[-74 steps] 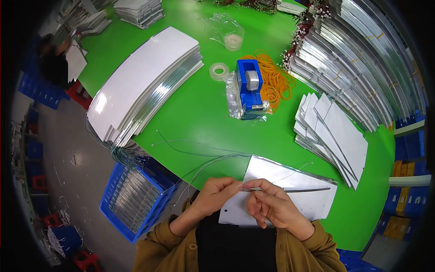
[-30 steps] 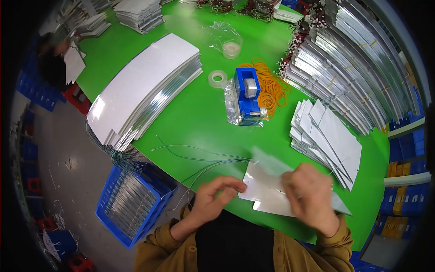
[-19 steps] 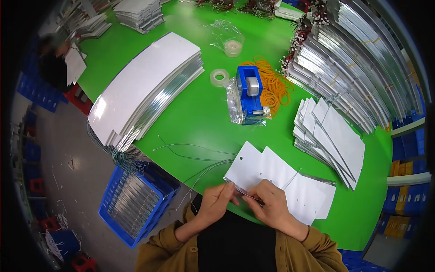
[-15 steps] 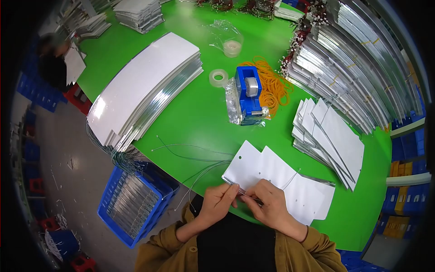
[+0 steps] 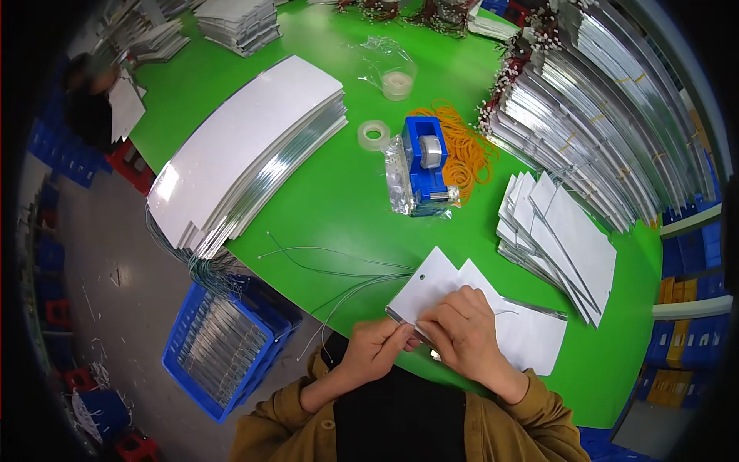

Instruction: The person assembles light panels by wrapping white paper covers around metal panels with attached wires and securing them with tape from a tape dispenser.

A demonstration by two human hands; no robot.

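At the table's near edge lies a white panel [image 5: 531, 337] with a notched end, a hole and a silvery edge strip. Several thin grey-green wires [image 5: 362, 271] run leftward from its left end, with loose tips on the table. My left hand [image 5: 377, 348] pinches the panel's near left corner between thumb and fingers. Close beside it, my right hand [image 5: 466, 331] is closed over the near edge, its fingers curled on the white face. What lies between the right fingertips is partly hidden. A thin wire end [image 5: 506, 312] sticks up right of this hand.
A tall stack of white panels [image 5: 246, 146] stands left, above a blue crate [image 5: 219, 350]. Ahead are a blue tape dispenser [image 5: 426, 165], a tape roll [image 5: 373, 135] and orange rubber bands [image 5: 466, 154]. Fanned panels [image 5: 566, 239] lie right. Another person [image 5: 88, 104] is far left.
The panel's left end has shifted right and slightly down. My right hand has moved up and right, with its fingers now over the panel's face; my left hand has slid slightly right.
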